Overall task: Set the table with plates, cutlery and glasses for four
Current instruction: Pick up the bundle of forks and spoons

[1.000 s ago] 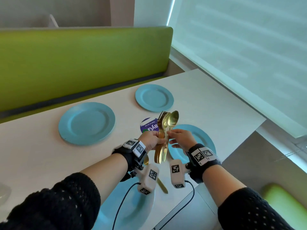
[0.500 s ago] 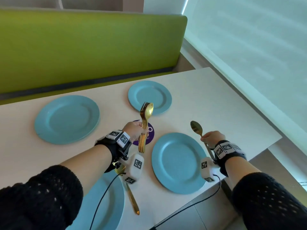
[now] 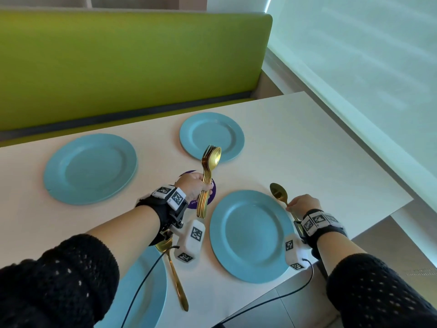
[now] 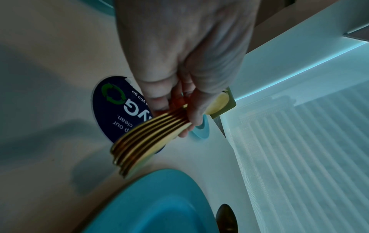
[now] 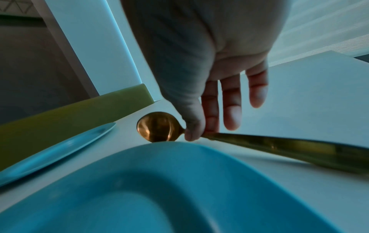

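The white table (image 3: 295,143) carries four round, matte blue plates with flat rims. The near right plate (image 3: 251,235) lies between the two hands. The near left plate (image 3: 151,292) is partly covered by the left forearm. The far left plate (image 3: 91,168) and the far right plate (image 3: 211,136) lie toward the green bench back (image 3: 118,67).

The left hand (image 3: 192,188) is closed around a bundle of gold cutlery (image 3: 208,178). The bundle stands nearly upright, heads up. Fork tines and one polished spoon bowl show at the top, over the near rim of the far right plate. In the left wrist view, the fingers (image 4: 196,110) curl around the stacked handles, which fan slightly at their lower ends. The bundle hangs above a round purple sticker (image 3: 194,202) with white lettering on the table surface.

The right hand (image 3: 303,203) pinches a single gold spoon (image 3: 279,194) at the neck, just behind the bowl, between thumb and index finger. The other fingers (image 5: 231,107) extend straight and spread. The spoon lies just beside the right rim of the near right plate, bowl up and pointing away from the person. Whether it touches the table cannot be determined.

A second gold spoon (image 3: 176,278) lies flat on the table between the two near plates, handle toward the person, its bowl partly hidden under the left wrist camera (image 3: 190,240).
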